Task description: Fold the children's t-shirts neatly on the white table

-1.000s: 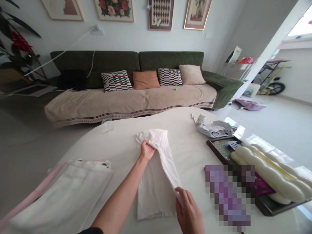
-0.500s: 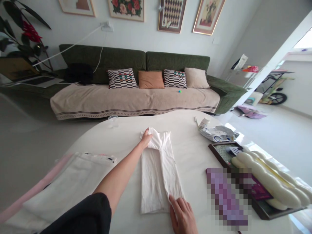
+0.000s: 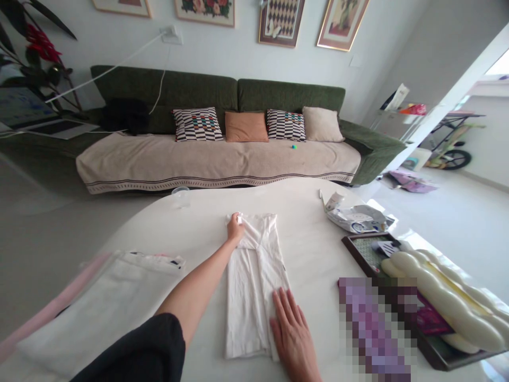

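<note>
Left hand: the left hand (image 3: 235,228) reaches out across the table, fingers curled and pinching the far left corner of the white garment (image 3: 250,281).
Right hand: the right hand (image 3: 292,331) lies flat and open, fingers spread, palm down on the near right corner of the garment, partly on the cloth and partly on the bare table.
White garment: folded into a long narrow strip, lying flat near the middle of the table (image 3: 310,233), its long side running from the near edge toward the far edge; the far end is a little bunched under the left hand.
Folded stack: a pile of white cloth (image 3: 115,297) with a pink strip (image 3: 55,313) along its outer side sits toward the near left edge, well apart from the garment.
Clear cup: a small clear cup (image 3: 181,196) stands at the far edge of the table, left of the garment's far end.
Crumpled packet: a white printed wrapper (image 3: 353,217) lies near the far right edge.
Tray: a dark framed tray (image 3: 358,249) sits at the right edge, with a long cream cushion-like thing (image 3: 441,297) lying across it.
Beyond the table: a green sofa (image 3: 222,101) with a beige cover and patterned pillows stands along the wall.
</note>
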Tool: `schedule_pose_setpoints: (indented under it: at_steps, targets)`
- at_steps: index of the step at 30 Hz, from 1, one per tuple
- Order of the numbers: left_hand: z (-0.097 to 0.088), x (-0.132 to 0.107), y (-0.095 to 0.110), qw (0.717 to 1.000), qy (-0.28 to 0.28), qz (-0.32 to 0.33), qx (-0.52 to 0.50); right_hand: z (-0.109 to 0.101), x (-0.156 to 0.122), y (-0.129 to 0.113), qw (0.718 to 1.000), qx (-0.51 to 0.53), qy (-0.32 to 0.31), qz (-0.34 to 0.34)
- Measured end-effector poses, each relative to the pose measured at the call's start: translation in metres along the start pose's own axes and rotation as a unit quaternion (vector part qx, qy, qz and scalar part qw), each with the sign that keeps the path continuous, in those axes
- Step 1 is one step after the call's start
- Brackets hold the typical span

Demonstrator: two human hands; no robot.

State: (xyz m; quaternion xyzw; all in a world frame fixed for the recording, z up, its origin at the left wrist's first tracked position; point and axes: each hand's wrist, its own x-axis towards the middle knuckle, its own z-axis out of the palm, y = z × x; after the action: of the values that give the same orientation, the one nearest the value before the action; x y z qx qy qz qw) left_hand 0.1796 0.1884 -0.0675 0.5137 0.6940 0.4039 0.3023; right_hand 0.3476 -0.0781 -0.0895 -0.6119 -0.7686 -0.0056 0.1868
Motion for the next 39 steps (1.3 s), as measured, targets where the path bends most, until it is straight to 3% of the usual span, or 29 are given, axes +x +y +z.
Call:
schedule_pose_setpoints:
  at_steps: [4, 10, 14, 17, 19, 20, 22, 24, 26, 29, 31, 35, 39]
  targets:
    - [0.0, 0.004, 0.005, 1.0, 0.002, 0.011, 0.024, 0.012, -0.006, 0.001, 0.999, -0.035, -0.022, 0.016]
    - [0.004, 0.013, 0.012, 1.0, -0.013, 0.003, 0.025, 0.01, -0.005, 0.002, 0.999, -0.054, -0.004, -0.004]
    - [-0.008, 0.011, 0.007, 0.999, -0.036, 0.032, -0.002, 0.017, -0.016, 0.001, 0.996, -0.078, 0.016, -0.036]
    - [-0.03, -0.015, 0.001, 0.996, -0.039, 0.076, -0.024, 0.016, -0.029, 0.003, 0.994, -0.085, 0.033, -0.062]
    - [-0.049, -0.054, -0.008, 0.99, -0.02, 0.138, -0.02, 0.006, -0.026, 0.008, 0.994, -0.047, 0.033, -0.097]
    - [-0.059, -0.079, -0.014, 0.983, -0.01, 0.184, 0.0, -0.003, -0.017, 0.011, 0.994, -0.019, 0.027, -0.1]
    - [-0.077, -0.134, -0.032, 0.958, -0.045, 0.271, 0.08, -0.021, 0.018, 0.018, 0.998, 0.032, 0.002, -0.058]
    - [-0.09, -0.183, -0.054, 0.914, -0.126, 0.335, 0.189, -0.035, 0.072, 0.027, 0.999, 0.049, -0.019, 0.001]
    - [-0.096, -0.215, -0.076, 0.864, -0.13, 0.404, 0.271, -0.038, 0.133, 0.035, 0.999, 0.021, -0.032, 0.023]
    - [-0.092, -0.225, -0.102, 0.807, -0.074, 0.476, 0.341, -0.021, 0.21, 0.043, 0.998, -0.023, -0.042, 0.038]
    - [-0.085, -0.219, -0.114, 0.788, -0.027, 0.501, 0.357, -0.005, 0.239, 0.046, 0.998, -0.032, -0.048, 0.035]
    - [-0.07, -0.212, -0.13, 0.785, 0.057, 0.517, 0.336, 0.017, 0.256, 0.047, 0.996, -0.059, -0.061, 0.037]
    - [-0.067, -0.219, -0.133, 0.81, 0.03, 0.473, 0.345, 0.018, 0.259, 0.05, 0.994, -0.078, -0.068, 0.03]
